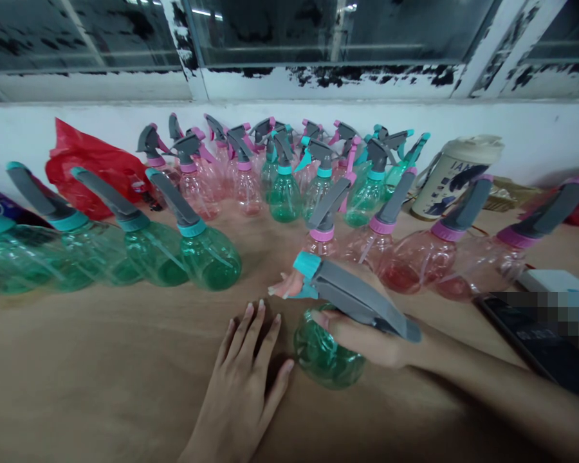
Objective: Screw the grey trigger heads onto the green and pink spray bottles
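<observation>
Near the lower centre of the frame, our right hand (376,337) is wrapped around the upper part of a rounded, translucent green spray bottle (330,363), its thumb on the near side and fingertips showing past the teal nozzle (307,263). The grey trigger head (361,296) looks smooth and matte. Just beside it, our left hand (241,382) lies palm down, fingers spread, on the smooth brown table (101,379). Glossy green bottles (210,257) line the left of the frame; we see clear pink-tinted ones (415,260) at right. A crinkled red plastic bag (94,170) sits upper left.
</observation>
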Demonstrator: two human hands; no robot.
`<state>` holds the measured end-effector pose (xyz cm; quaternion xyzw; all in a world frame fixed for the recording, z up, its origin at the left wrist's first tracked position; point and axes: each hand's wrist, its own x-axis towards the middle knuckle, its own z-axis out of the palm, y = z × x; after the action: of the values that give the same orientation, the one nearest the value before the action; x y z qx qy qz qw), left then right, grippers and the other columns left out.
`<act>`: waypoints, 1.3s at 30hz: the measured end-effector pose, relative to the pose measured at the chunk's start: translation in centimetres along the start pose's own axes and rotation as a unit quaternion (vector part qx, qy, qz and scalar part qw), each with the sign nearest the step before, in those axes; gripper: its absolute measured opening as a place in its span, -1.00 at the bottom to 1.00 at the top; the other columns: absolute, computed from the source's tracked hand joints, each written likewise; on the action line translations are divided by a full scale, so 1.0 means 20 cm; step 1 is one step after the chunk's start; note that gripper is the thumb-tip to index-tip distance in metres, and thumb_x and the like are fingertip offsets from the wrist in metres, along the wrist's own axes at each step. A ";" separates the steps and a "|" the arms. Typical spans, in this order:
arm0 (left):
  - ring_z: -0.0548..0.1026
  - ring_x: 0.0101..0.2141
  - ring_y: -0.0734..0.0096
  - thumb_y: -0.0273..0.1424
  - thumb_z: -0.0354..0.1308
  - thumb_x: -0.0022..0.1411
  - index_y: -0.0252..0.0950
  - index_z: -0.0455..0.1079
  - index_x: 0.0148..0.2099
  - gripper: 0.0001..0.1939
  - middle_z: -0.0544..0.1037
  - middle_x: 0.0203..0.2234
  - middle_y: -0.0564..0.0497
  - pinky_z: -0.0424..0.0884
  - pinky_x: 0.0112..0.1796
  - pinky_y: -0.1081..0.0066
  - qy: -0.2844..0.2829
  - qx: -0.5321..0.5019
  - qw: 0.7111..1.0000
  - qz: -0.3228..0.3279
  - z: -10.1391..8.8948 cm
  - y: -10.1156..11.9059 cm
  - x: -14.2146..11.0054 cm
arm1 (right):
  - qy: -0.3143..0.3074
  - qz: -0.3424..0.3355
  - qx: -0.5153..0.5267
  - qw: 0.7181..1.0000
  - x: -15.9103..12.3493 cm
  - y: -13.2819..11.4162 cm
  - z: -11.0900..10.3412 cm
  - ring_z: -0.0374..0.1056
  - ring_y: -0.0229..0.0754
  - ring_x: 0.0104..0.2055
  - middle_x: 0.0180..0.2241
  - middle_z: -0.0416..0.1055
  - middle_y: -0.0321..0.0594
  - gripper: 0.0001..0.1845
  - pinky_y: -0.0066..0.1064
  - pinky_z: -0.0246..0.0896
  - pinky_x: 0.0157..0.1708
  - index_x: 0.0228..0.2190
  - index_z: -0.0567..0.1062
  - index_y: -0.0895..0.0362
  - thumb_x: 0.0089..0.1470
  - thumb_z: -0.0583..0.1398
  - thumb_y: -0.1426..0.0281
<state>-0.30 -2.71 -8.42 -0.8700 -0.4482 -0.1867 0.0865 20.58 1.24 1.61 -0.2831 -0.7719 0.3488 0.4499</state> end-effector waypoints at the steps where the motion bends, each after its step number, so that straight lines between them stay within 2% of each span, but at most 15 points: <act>1: 0.08 0.26 -0.01 -0.31 -0.04 0.35 -0.38 0.21 0.22 -0.54 0.22 0.23 -0.26 0.24 0.10 -0.08 0.001 0.003 1.000 0.000 0.00 0.00 0.00 | -0.001 0.003 0.001 1.000 0.00 0.00 0.00 0.32 -0.24 -0.47 -0.55 0.30 -0.39 -0.66 -0.35 0.33 -0.31 -0.33 0.48 -0.01 -0.12 0.12 0.61; 9: 0.08 0.25 -0.02 -0.31 -0.05 0.34 -0.42 0.18 0.23 -0.53 0.24 0.22 -0.28 0.23 0.10 -0.08 -0.005 0.013 1.000 0.009 0.00 -0.01 -0.01 | -0.013 0.003 0.014 1.000 -0.01 0.01 -0.01 0.35 -0.25 -0.46 -0.49 0.36 -0.36 -0.84 -0.39 0.32 -0.40 -0.41 0.39 0.06 -0.09 0.12 0.55; 15: 0.10 0.25 -0.01 -0.30 -0.05 0.34 -0.41 0.15 0.25 -0.51 0.22 0.23 -0.28 0.23 0.10 -0.06 0.003 0.004 1.000 0.005 0.01 0.00 0.00 | -0.021 0.006 0.011 1.000 -0.01 0.00 0.00 0.32 -0.25 -0.49 -0.52 0.34 -0.38 -0.78 -0.37 0.32 -0.35 -0.36 0.42 0.05 -0.08 0.12 0.56; 21: 0.10 0.25 0.00 -0.34 -0.07 0.35 -0.41 0.13 0.25 -0.52 0.21 0.23 -0.29 0.25 0.09 -0.05 0.004 0.007 1.000 0.010 0.00 0.00 0.00 | 0.021 0.008 -0.022 1.000 -0.03 0.03 0.02 0.27 -0.23 -0.50 -0.55 0.31 -0.35 -0.85 -0.35 0.30 -0.41 -0.43 0.42 0.04 -0.07 0.14 0.53; 25: 0.09 0.25 -0.01 -0.33 -0.05 0.35 -0.43 0.13 0.25 -0.51 0.20 0.24 -0.31 0.25 0.09 -0.07 0.006 0.008 1.000 0.009 0.01 0.00 -0.01 | 0.027 0.018 -0.033 0.999 -0.03 0.02 0.03 0.30 -0.21 -0.49 -0.53 0.35 -0.32 -0.80 -0.35 0.30 -0.42 -0.38 0.48 0.02 -0.07 0.14 0.51; 29: 0.08 0.26 0.01 -0.33 -0.05 0.35 -0.40 0.13 0.25 -0.52 0.19 0.24 -0.28 0.23 0.11 -0.06 0.002 0.003 1.000 0.004 0.00 0.00 0.00 | 0.026 0.022 0.000 0.999 -0.02 0.00 0.03 0.33 -0.21 -0.48 -0.46 0.39 -0.31 -0.65 -0.37 0.32 -0.40 -0.24 0.51 0.04 -0.10 0.13 0.57; 33: 0.07 0.26 0.00 -0.33 -0.06 0.36 -0.41 0.13 0.26 -0.52 0.19 0.24 -0.29 0.23 0.10 -0.07 -0.005 0.001 1.000 0.004 0.00 0.00 0.00 | 0.038 0.030 -0.011 0.999 -0.02 0.01 0.03 0.29 -0.21 -0.50 -0.52 0.34 -0.34 -0.65 -0.37 0.31 -0.41 -0.24 0.52 0.02 -0.09 0.15 0.55; 39: 0.10 0.25 0.00 -0.33 -0.05 0.35 -0.40 0.15 0.25 -0.52 0.20 0.24 -0.28 0.23 0.10 -0.08 0.000 -0.006 1.000 -0.002 0.00 0.00 0.00 | 0.036 0.031 -0.010 0.999 -0.03 0.02 0.04 0.29 -0.23 -0.48 -0.48 0.35 -0.34 -0.61 -0.39 0.32 -0.39 -0.17 0.51 -0.02 -0.05 0.14 0.54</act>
<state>-0.19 -2.71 -8.39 -0.8694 -0.4490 -0.1896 0.0808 20.27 0.74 0.79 -0.3234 -0.7497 0.3446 0.4633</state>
